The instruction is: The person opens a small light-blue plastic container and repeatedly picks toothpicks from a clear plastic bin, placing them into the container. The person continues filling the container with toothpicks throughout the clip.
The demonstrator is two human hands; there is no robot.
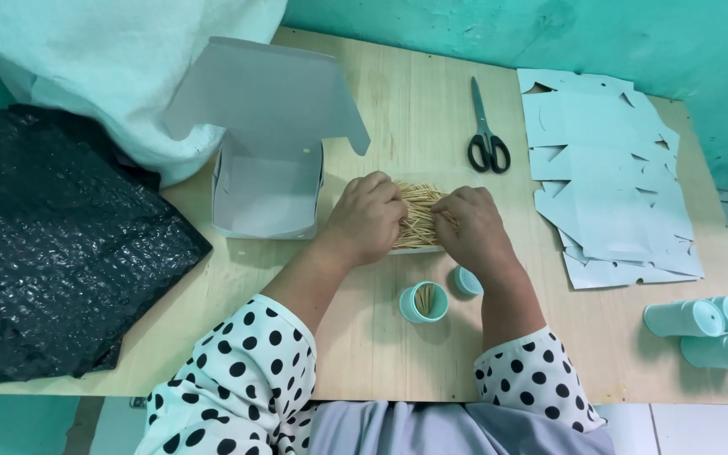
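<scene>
Gathering a heap of toothpicks (419,221) in mid-table, the left hand (366,217) and right hand (472,226) both curl their fingers around the sticks. Just below stand an open teal tube (424,302) holding a few toothpicks and its cap (467,281); an open white box (268,173) sits left.

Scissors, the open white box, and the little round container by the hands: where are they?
Scissors (487,135), head view, on the pivot just above the black handles.
Open white box (267,190), head view, on its inside back wall.
Round container (423,302), head view, on its open mouth, toothpicks inside.
</scene>
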